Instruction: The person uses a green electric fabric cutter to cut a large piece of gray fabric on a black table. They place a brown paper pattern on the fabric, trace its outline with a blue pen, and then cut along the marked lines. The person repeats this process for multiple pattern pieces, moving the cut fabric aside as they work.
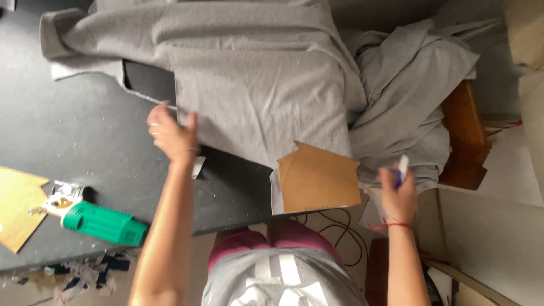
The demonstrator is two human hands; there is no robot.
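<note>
At the far left we see a tan cardboard pattern piece (17, 207) and a green-bodied electric cutting tool (96, 220) on the dark grey table (85, 136). Our left hand (170, 133) pinches the edge of the light grey knit fabric (260, 85), fingers closed on it. A brown cardboard template (317, 178) lies on the fabric's lower corner. Our right hand (398, 190) grips a blue-and-white marker (402, 169).

Grey fabric (255, 85) lies flat; brown cardboard pattern (317, 178) overlaps its edge.
</note>
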